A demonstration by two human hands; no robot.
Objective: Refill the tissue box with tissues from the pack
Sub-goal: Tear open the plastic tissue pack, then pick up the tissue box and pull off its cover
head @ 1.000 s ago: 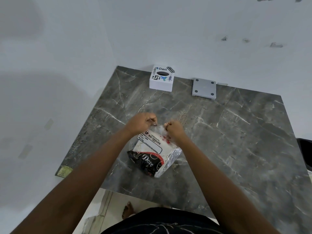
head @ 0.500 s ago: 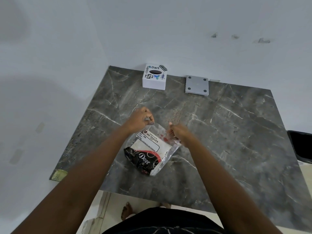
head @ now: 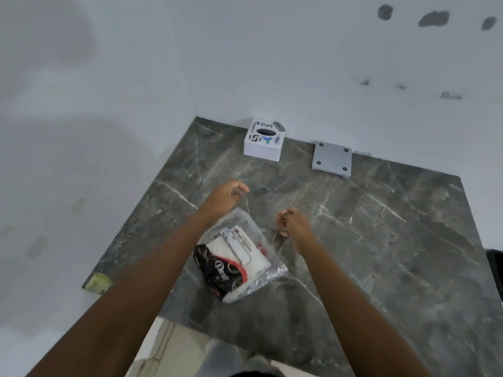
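Marbled grey stone makes up the bench (head: 381, 240), and the tissue pack (head: 239, 262) lies on it near its front edge, well short of the white tissue box (head: 262, 144) that stands at the back edge against the wall. Beside that box, to its right, sits a flat grey plate (head: 331, 159) with four holes.

The left hand (head: 226, 198) is raised over the far end of the pack, its fingers curled into a pinching grip on what looks like the clear plastic wrapper. The right hand (head: 292, 224) is just off the pack's right side with the fingers clenched; whether it holds a strip of film or nothing is too fine to tell. The two hands are apart, with the loose clear film of the wrapper between them, so the step in hand appears to be opening the pack.

To do this well, both grips should take the film close to the seam and pull in opposite directions, so the tear runs along the top and does not wander into the tissues. The pack is light and will likely slide or lift, so one wrist pressing it to the bench would help. The opening should be wide enough for the whole white stack to come out flat and uncrumpled before it goes to the tissue box.
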